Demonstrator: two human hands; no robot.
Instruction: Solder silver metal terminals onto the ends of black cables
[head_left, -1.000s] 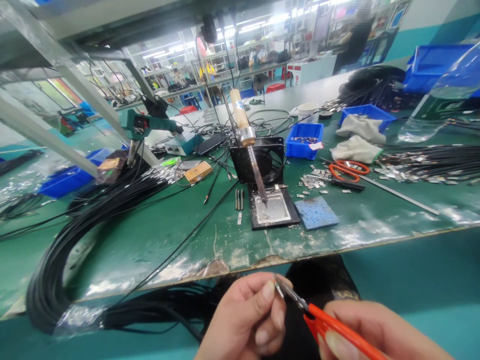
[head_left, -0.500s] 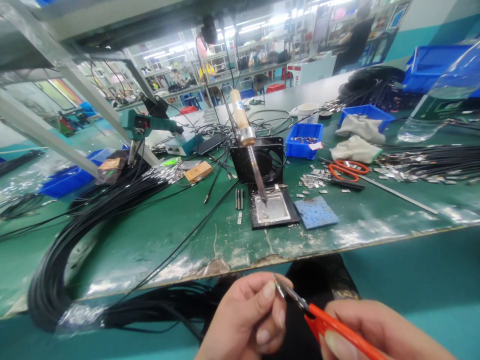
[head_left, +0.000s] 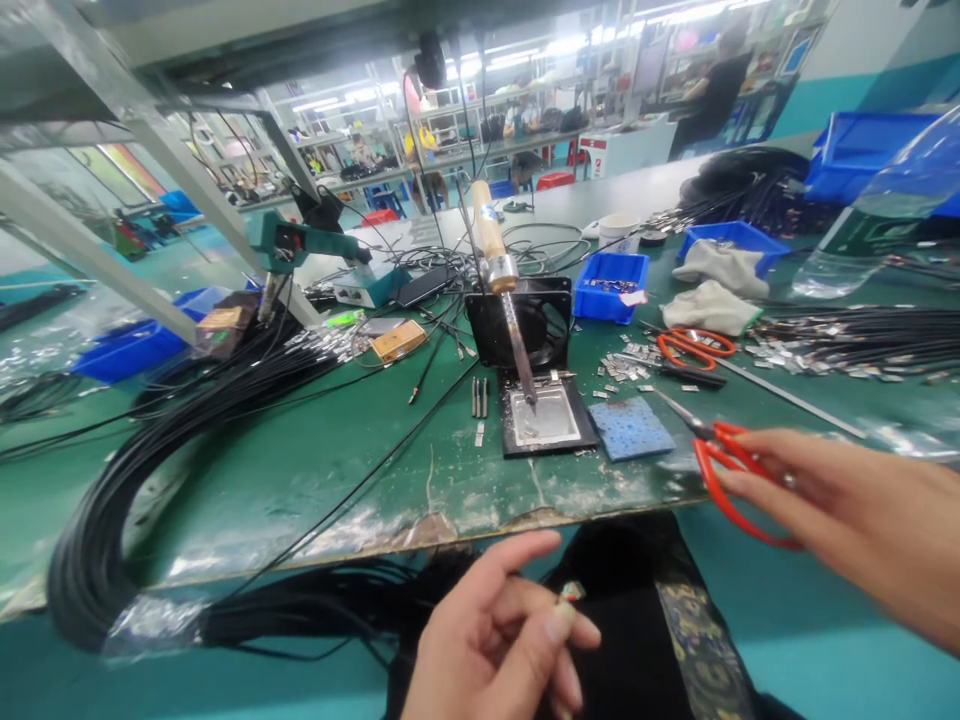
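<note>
In the head view my left hand (head_left: 504, 630) is low in front of the bench edge. Its thumb pinches a small cable end (head_left: 571, 592), pale with bits of red and green, against the fingers; the index finger points out. The cable behind it is hidden by the hand. At the right, my right hand (head_left: 825, 505) grips red-handled scissors (head_left: 724, 455) over the bench edge, their pointed blades toward the blue sponge (head_left: 634, 428). Left of the sponge, a soldering iron (head_left: 510, 290) with a wooden handle hangs tip down over a small metal-lined tray (head_left: 510, 440).
Black cable bundles (head_left: 97, 520) curve over the left bench edge. Loose metal connector pieces (head_left: 630, 365), orange-handled scissors (head_left: 694, 348) and a metal ruler (head_left: 795, 400) lie at the right. A black fan (head_left: 555, 325) stands behind the iron, beside a blue bin (head_left: 611, 285).
My right hand has moved the red scissors away from my left hand, up and right to the bench edge. My left index finger has straightened, and the cable end now shows more.
</note>
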